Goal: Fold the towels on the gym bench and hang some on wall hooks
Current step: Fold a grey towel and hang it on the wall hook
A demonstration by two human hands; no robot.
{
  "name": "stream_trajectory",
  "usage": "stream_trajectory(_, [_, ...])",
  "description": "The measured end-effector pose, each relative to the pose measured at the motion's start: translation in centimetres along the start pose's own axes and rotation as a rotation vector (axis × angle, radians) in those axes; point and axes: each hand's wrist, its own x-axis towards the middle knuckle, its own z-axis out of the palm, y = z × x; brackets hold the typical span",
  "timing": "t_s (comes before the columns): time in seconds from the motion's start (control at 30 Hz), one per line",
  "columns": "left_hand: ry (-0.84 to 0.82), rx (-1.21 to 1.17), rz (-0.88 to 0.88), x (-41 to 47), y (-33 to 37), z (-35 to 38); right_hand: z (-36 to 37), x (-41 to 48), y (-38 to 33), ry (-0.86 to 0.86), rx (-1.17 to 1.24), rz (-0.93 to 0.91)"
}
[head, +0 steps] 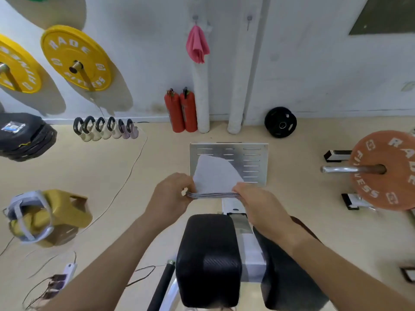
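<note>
Fingers first: the left hand's (173, 194) fingers (183, 181) are curled round the left end of a grey towel (215, 176), and the right hand's (258, 203) fingers (239, 189) pinch its right end. So both hands are gripping, with the folded edge stretched between them as a thin stack of layers. The rest of the towel sticks up and away from the hands in a rounded flap.

The towel isn't on the bench (208, 254) at all. It's up in the air, just past the bench's far end, and from this angle it sits in front of a slotted metal plate (254, 162) on the floor. The bench pad is black and runs back toward the person between the two forearms.

Further out, on the far wall, a pink towel (197, 44) hangs bunched from a hook (195, 18), with a second hook (249, 19) to its right. Two white pipes (201, 97) run down the wall below the hooks, and two red extinguishers (182, 111) stand at the foot of the left one. Yellow plates (76, 58) are mounted on the wall to the left, with a row of kettlebells (105, 129) on the floor beneath. A black plate (280, 122) leans against the wall on the right, and an orange plate (386, 169) sits on a bar at the right edge.
</note>
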Motion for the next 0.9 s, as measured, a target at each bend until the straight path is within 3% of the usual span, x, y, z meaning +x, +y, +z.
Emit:
stream_trajectory(0.17, [-0.373,-0.029,-0.134,-9.6,-4.0,5.2,9.4,-7.6,-0.3,-0.344,0.017,0.102])
stream_trajectory(0.27, [-0.467,-0.095,-0.181,-13.4,-4.6,6.6,11.7,-10.3,-1.8,-0.416,0.007,0.204])
stream_trajectory(0.5, [-0.665,-0.132,-0.126,-18.7,-4.2,6.4,11.4,-14.9,-5.2,-0.482,0.036,0.201])
stream_trajectory(0.67, [-0.784,-0.189,-0.271,-20.2,-4.7,5.8,10.1,-15.7,-5.9,-0.531,0.201,0.272])
stream_trajectory(0.9, [-0.974,-0.312,-0.362,-20.3,-4.3,5.6,8.5,-14.1,-6.0,-0.833,0.33,0.332])
